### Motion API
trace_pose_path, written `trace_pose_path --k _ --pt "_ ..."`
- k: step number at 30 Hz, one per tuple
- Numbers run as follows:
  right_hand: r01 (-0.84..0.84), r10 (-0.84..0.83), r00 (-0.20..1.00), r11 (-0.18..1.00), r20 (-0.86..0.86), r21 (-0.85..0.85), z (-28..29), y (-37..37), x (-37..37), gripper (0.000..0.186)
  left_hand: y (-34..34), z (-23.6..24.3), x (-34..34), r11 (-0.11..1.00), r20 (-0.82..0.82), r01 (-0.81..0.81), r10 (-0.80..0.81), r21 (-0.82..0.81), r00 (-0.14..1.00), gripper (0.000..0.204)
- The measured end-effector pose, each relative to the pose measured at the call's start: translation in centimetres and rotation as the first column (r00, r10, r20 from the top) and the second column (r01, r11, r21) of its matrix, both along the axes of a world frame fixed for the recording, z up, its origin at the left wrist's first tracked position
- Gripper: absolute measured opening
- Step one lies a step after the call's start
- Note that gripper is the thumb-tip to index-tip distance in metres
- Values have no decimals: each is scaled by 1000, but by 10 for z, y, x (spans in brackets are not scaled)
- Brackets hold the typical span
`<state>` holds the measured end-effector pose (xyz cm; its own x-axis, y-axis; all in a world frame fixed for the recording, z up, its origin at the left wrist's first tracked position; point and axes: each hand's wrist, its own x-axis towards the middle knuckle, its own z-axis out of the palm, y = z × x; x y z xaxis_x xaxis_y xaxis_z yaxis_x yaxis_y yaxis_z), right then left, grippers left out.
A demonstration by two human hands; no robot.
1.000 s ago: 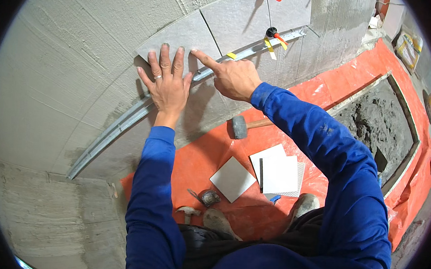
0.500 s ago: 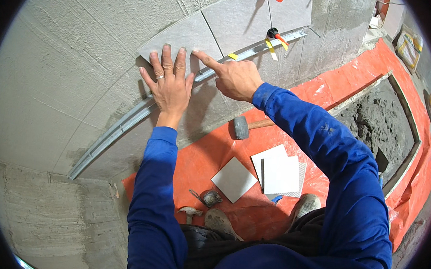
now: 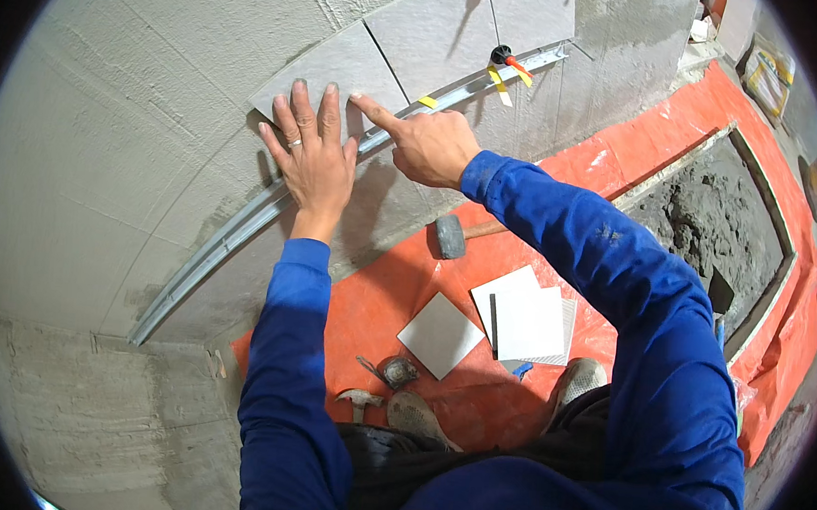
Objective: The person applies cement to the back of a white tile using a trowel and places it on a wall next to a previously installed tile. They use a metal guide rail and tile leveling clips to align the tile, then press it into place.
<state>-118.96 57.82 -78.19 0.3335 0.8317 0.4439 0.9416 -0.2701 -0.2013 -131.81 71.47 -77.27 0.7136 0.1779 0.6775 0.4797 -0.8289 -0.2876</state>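
My left hand (image 3: 316,165) lies open on the leftmost pale grey wall tile (image 3: 341,59), fingers spread, a ring on one finger. My right hand (image 3: 434,146) touches the same tile near its lower edge with a stretched index finger; the other fingers are curled, and nothing shows in them. The tile's lower edge runs along a metal rail (image 3: 227,241) across the wall. A narrow dark gap parts it from the adjoining tile (image 3: 431,37). Yellow tabs (image 3: 427,101) poke out at the rail. A black clip with an orange handle (image 3: 503,55) sits at the farther joint.
Orange sheeting (image 3: 368,309) covers the floor, bearing a rubber mallet (image 3: 450,237), loose tiles (image 3: 529,328), a claw hammer (image 3: 359,402) and a tape measure (image 3: 399,372). To the right stands a tray of wet mortar (image 3: 710,217). Bare plaster wall (image 3: 105,162) extends left.
The view has shifted slightly, so the wall, tiles and hands sit a little further left. Both hands stay at the same places on the tile.
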Motion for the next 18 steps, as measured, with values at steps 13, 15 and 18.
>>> trace_pose_path --k 13,15,18 --pt "-271 274 962 956 -15 115 23 -45 49 20 25 -7 13 968 90 105 -128 226 988 74" --pt "-258 261 961 965 -92 45 15 -73 62 17 30 -13 12 959 130 160 -194 235 972 72" --pt "-168 91 960 944 -265 -283 -12 -118 84 18 36 -18 16 952 157 214 -251 220 955 70"
